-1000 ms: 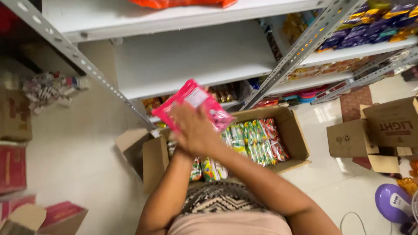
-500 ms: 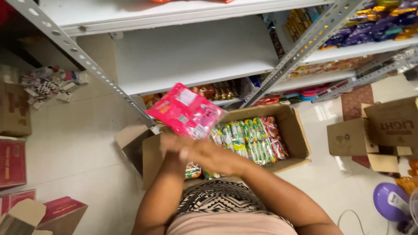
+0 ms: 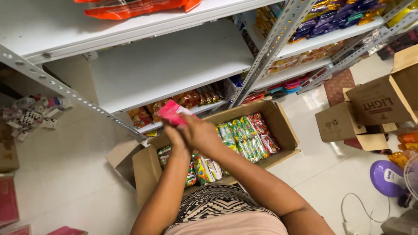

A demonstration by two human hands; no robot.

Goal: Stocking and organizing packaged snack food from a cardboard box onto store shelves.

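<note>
White metal shelving fills the top of the view, with perforated grey uprights running diagonally across it. Everything else sits around that rack. The middle shelf is a bare white board. The shelf above it carries an orange plastic packet at its front edge, and the shelf below it holds a row of reddish-brown snack packets. To the right of the rack, a second shelf unit is stocked with purple and yellow packets.

The floor is glossy pale tile. Right below the rack's front edge sits an open cardboard box packed with green, red and yellow snack packets standing on edge. Further right of the rack there are more brown cartons, and a purple fan with a white cord sits near the bottom right corner. Left of the rack there's a scatter of small white and pink packs on the floor, plus red boxes at the left edge.

Both hands are raised together just in front of the lower shelf, over the open box. The left hand and right hand are pressed close, fingers curled around a bright pink packet. Only its upper part pokes out above the knuckles, tilted toward the shelf. It looks like flat, shiny plastic with some white print, too small to make out.
</note>
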